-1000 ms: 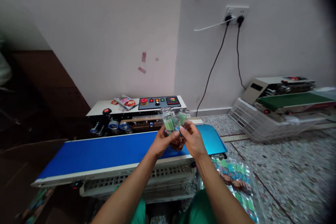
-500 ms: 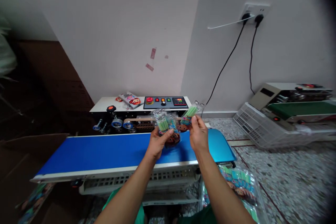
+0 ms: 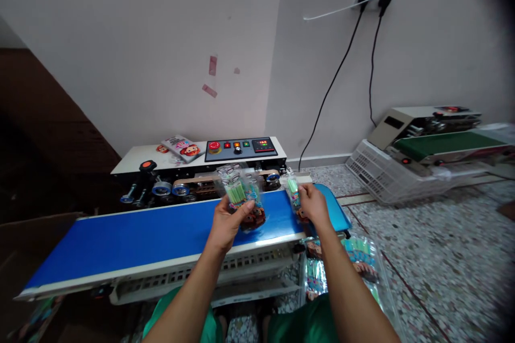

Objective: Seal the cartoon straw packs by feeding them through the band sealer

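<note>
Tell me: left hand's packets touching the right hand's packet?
Apart. The head view shows blue belt between the packets in the left hand and the packet in the right hand.

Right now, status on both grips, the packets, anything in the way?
Left grip closed on packet bunch. Right grip pinching separate packet near right end of blue belt; belt contact unclear. No obstacle seen between grips.

Speckled floor (image 3: 426, 249), white crate (image 3: 369, 172) on it; white machine top (image 3: 134, 157), printed packet (image 3: 184, 148) lying on it
</note>
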Tool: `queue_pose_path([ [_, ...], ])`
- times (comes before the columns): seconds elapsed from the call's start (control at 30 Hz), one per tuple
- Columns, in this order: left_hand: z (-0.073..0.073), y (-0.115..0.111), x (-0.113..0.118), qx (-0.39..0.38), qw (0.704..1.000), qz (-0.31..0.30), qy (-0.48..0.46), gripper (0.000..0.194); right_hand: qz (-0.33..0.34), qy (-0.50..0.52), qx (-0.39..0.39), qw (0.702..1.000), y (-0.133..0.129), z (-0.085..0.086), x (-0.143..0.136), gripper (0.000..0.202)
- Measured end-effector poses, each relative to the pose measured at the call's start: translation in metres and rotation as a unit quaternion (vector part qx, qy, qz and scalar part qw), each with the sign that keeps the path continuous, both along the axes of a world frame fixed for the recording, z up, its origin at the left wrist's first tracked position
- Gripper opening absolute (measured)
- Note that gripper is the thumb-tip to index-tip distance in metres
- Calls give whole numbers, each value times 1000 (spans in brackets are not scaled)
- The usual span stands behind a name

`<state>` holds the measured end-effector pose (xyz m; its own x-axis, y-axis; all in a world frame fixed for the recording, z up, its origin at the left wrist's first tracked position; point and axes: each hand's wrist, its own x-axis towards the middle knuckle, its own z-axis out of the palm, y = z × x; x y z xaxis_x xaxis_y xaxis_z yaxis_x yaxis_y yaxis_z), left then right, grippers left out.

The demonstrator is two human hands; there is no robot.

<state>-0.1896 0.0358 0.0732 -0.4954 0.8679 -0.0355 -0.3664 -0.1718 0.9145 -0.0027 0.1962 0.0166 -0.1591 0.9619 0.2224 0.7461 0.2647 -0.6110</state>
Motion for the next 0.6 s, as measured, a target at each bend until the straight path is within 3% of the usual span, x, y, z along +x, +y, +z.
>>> queue_pose_path([
  [0.23, -6, 0, 2, -18, 1000, -11, 10, 35, 23, -53, -16, 998, -6, 4, -29, 30],
  [0.3, -8, 2, 1, -17, 1000, 2, 18, 37, 39, -11, 21, 999, -16, 12, -36, 32],
  [0.37, -11, 3, 0, -17, 1000, 15, 21, 38, 100, 88, 19, 991, -31, 23, -40, 40],
  [0.5, -10, 3, 2, -1, 1000, 11, -5, 37, 314, 255, -148, 903, -65, 43, -47, 44],
  [0.6, -7, 3, 4, 21, 1000, 7, -21, 36, 360, 293, -186, 866, -81, 47, -53, 40],
])
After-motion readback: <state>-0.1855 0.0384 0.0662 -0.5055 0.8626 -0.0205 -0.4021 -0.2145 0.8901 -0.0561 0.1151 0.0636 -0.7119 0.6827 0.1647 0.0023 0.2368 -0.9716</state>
